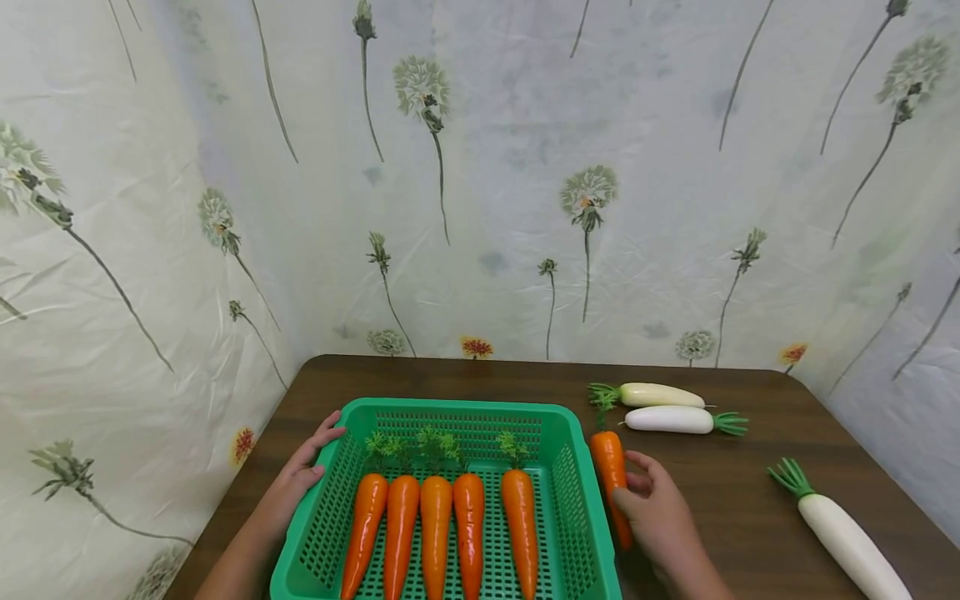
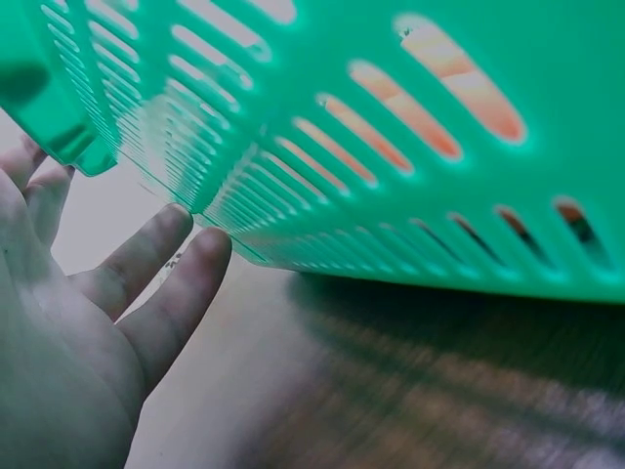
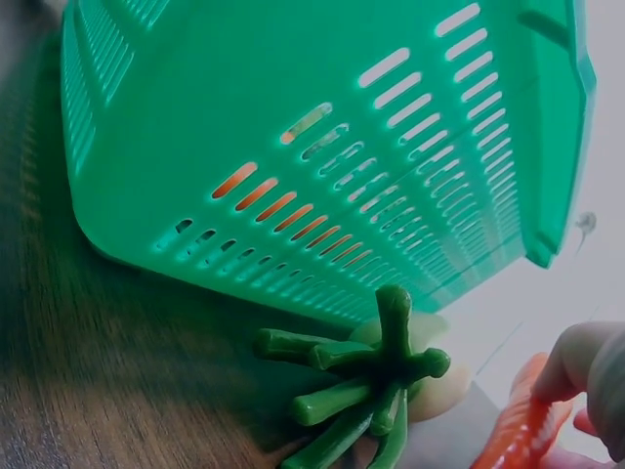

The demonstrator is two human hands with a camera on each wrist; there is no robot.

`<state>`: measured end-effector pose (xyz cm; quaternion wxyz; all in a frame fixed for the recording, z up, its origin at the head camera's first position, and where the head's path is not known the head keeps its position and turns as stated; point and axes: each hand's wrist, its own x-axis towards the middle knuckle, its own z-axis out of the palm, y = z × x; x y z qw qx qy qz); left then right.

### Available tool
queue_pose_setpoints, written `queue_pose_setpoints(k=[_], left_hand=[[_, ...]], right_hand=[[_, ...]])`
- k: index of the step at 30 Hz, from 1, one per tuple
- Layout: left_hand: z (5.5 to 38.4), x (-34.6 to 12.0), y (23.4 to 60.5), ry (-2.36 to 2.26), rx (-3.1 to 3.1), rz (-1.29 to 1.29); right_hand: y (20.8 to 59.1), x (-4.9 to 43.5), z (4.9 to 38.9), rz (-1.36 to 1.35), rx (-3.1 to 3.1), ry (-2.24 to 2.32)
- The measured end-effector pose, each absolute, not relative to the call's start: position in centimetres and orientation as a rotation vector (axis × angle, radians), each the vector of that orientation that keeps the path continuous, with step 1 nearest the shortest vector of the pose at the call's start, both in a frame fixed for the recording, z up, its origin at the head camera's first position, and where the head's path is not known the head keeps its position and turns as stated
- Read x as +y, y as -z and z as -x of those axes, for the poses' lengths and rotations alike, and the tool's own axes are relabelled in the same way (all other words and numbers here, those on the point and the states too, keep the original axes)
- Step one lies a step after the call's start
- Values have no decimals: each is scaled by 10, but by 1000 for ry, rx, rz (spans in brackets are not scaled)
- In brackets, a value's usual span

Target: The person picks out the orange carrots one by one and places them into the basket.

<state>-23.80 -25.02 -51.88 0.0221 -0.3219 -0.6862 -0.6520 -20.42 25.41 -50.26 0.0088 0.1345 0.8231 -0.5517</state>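
Observation:
My right hand (image 1: 662, 510) pinches an orange carrot (image 1: 608, 458) with a green leafy top, just outside the right rim of a green plastic basket (image 1: 480, 407). In the right wrist view the carrot (image 3: 522, 420) shows only in part, beside the fingertips. Several carrots lie side by side in the basket, leafy ends away from me; one carrot (image 1: 520, 533) lies apart on the right. My left hand (image 1: 298, 473) rests at the basket's left rim. The left wrist view shows its fingers (image 2: 186, 293) fairly straight and spread near the slotted outer wall.
Two white radishes, one cream-toned (image 1: 662, 395) and one whiter (image 1: 669, 419), lie behind the right hand. Another white radish (image 1: 855, 546) lies at the right of the brown table (image 1: 750, 500). Green radish stalks (image 3: 381, 366) appear close to the basket wall in the right wrist view. A flower-patterned curtain (image 1: 495, 275) hangs behind.

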Motion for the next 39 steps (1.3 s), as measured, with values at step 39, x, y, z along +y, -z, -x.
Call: queue_pose_setpoints(k=[39], left_hand=[[237,-250,518,1982,-2150,976]], right_hand=[[486,247,198,-279,2518,1869]])
